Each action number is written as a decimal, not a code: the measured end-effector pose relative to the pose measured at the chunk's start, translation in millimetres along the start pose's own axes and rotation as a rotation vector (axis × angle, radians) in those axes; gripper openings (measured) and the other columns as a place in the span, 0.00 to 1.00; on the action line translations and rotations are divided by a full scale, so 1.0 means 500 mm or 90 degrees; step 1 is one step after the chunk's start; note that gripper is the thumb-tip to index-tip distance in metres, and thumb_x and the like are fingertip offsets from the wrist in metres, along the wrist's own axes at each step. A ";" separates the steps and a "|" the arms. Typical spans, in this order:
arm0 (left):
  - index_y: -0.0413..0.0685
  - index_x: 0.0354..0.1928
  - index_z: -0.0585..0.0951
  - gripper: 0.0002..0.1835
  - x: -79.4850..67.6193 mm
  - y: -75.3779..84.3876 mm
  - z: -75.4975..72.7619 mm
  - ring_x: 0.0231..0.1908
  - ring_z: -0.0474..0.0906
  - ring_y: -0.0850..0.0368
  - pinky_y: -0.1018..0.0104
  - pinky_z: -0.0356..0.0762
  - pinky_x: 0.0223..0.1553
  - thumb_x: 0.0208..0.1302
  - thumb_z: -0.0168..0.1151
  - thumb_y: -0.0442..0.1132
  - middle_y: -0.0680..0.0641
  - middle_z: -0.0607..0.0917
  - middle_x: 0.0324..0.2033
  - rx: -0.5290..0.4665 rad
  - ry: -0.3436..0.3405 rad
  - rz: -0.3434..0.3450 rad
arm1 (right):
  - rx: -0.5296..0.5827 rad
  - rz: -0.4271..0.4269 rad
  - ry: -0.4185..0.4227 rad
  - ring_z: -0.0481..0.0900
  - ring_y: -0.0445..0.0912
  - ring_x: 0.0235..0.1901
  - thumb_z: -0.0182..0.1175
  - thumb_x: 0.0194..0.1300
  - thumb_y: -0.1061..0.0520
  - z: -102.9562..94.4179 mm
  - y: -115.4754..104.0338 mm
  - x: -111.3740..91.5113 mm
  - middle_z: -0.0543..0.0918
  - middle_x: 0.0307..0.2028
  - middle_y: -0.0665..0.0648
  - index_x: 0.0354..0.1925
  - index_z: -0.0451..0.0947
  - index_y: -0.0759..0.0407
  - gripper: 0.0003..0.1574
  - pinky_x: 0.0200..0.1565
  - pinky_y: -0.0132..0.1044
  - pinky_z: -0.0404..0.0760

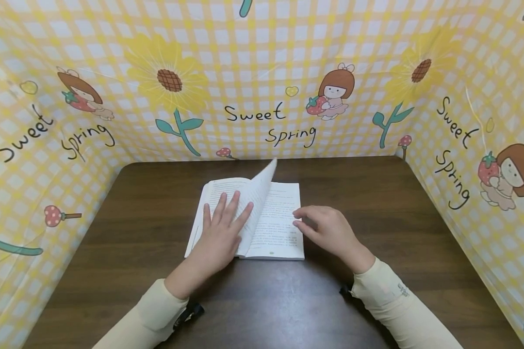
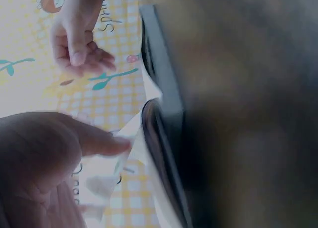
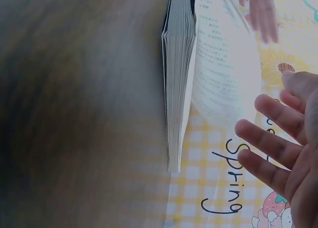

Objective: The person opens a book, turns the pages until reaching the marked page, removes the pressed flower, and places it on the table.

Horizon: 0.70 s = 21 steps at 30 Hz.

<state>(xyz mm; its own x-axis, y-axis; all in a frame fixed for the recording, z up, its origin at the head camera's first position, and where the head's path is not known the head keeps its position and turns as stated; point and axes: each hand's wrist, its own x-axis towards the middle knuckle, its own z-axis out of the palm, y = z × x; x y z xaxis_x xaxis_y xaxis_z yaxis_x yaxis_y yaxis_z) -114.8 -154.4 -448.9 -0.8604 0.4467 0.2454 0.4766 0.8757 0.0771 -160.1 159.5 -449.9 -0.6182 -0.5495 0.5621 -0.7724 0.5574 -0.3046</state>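
Note:
An open paperback book (image 1: 284,223) lies on the table, its pages covered in printed text. One leaf (image 1: 263,186) stands up at a slant near the spine, its top corner rising past the book's far edge. Fingers spread, my left hand (image 1: 220,237) is over the left page and against the raised leaf. My right hand (image 1: 332,232) is at the right page's outer edge, fingers loosely bent and holding nothing. In the right wrist view, the thick page block (image 3: 179,84) is seen edge-on, with the lifted leaf (image 3: 223,64) curving away beside my right hand (image 3: 285,148).
The book rests on a dark brown wooden table (image 1: 135,218). A yellow checked cloth (image 1: 253,63) with flowers, cartoon figures and "Sweet Spring" lettering walls in the back and both sides. Dark straps (image 1: 188,315) show at the cream sleeves (image 1: 157,310).

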 end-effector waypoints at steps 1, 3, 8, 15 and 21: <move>0.59 0.82 0.54 0.49 -0.001 -0.003 -0.006 0.80 0.35 0.33 0.21 0.38 0.69 0.64 0.69 0.37 0.41 0.41 0.82 0.001 -0.011 0.011 | -0.005 0.004 -0.014 0.88 0.46 0.40 0.70 0.67 0.53 0.001 0.000 0.001 0.90 0.42 0.50 0.47 0.87 0.55 0.12 0.44 0.43 0.86; 0.60 0.81 0.57 0.47 -0.001 -0.008 -0.016 0.80 0.36 0.32 0.21 0.38 0.69 0.64 0.70 0.37 0.40 0.43 0.82 0.008 -0.032 0.022 | -0.011 0.012 -0.049 0.87 0.46 0.43 0.70 0.67 0.52 0.002 -0.001 0.002 0.89 0.44 0.50 0.48 0.86 0.54 0.13 0.48 0.43 0.85; 0.60 0.80 0.61 0.45 -0.003 -0.021 -0.032 0.79 0.36 0.31 0.20 0.38 0.68 0.62 0.71 0.38 0.39 0.44 0.82 0.018 -0.058 0.024 | -0.026 0.043 -0.165 0.83 0.48 0.57 0.69 0.68 0.47 0.004 0.000 0.002 0.86 0.55 0.52 0.53 0.85 0.52 0.19 0.60 0.47 0.80; 0.56 0.79 0.63 0.44 -0.005 -0.029 -0.037 0.79 0.46 0.35 0.24 0.47 0.70 0.62 0.71 0.35 0.43 0.53 0.81 -0.017 -0.115 0.020 | -0.034 0.039 -0.260 0.75 0.51 0.67 0.70 0.66 0.42 0.006 0.000 -0.005 0.78 0.67 0.54 0.61 0.82 0.51 0.29 0.68 0.51 0.72; 0.54 0.78 0.65 0.39 -0.005 -0.030 -0.034 0.78 0.53 0.36 0.26 0.56 0.69 0.66 0.67 0.36 0.45 0.58 0.80 -0.061 -0.201 -0.025 | -0.010 0.020 -0.336 0.67 0.54 0.74 0.72 0.63 0.40 0.007 -0.002 -0.009 0.71 0.74 0.56 0.68 0.77 0.53 0.40 0.73 0.57 0.63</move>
<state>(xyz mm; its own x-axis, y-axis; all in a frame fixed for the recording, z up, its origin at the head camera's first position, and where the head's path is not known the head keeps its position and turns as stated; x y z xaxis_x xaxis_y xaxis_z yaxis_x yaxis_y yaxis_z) -116.8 -171.8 -434.1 -0.8846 0.4610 -0.0704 0.4441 0.8788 0.1747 -156.9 159.3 -454.9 -0.6332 -0.7690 0.0873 -0.7527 0.5855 -0.3011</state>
